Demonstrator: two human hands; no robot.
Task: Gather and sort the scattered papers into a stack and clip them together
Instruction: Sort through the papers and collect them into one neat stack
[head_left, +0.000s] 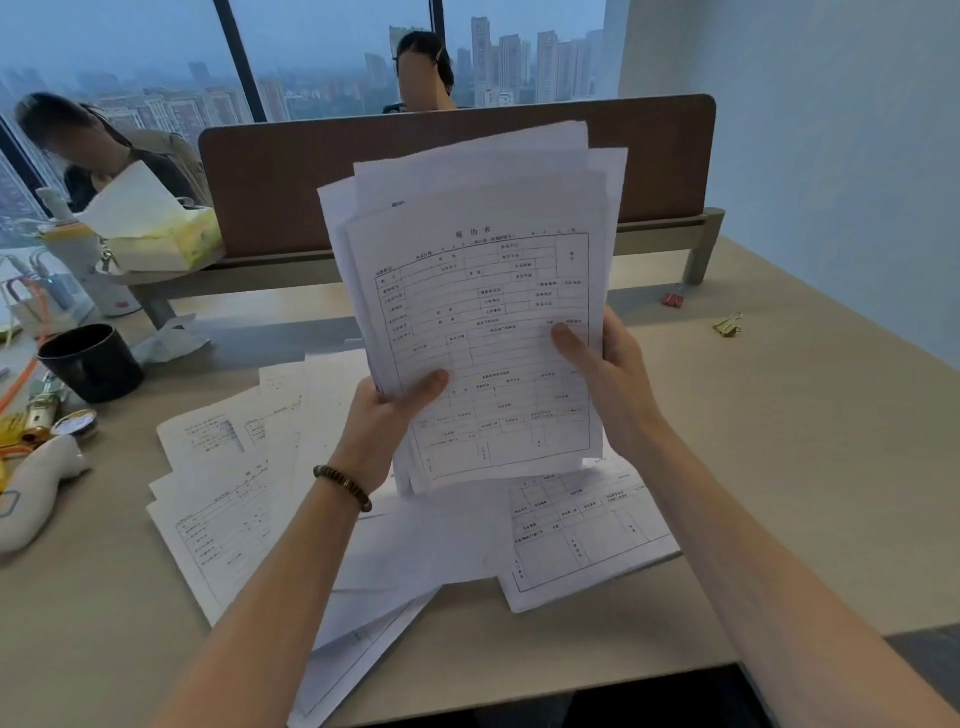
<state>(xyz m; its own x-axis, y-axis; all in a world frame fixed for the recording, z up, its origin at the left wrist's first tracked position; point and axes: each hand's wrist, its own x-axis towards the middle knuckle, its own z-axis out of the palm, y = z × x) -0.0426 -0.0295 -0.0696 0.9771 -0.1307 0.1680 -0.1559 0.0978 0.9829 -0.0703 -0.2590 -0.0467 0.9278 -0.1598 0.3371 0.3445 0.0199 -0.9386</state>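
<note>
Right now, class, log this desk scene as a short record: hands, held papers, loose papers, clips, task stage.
left hand: grips bundle's lower left edge
right hand: grips bundle's right edge
uneven bundle of white printed forms: raised, edges misaligned
loose white sheets: spread on beige desk
red binder clip: on desk, unused
gold binder clip: on desk, unused
stage: gathering, not clipped

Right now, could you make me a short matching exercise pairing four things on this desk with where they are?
Things:
1. bundle of papers
2. black mug
3. red binder clip
4. tissue box

Places:
A. far right of the desk, near the divider's foot
B. held upright in both hands
C. on the ledge at the divider's left end
D. left side of the desk, by the clutter

Pairs: 1-B, 2-D, 3-A, 4-C
</note>
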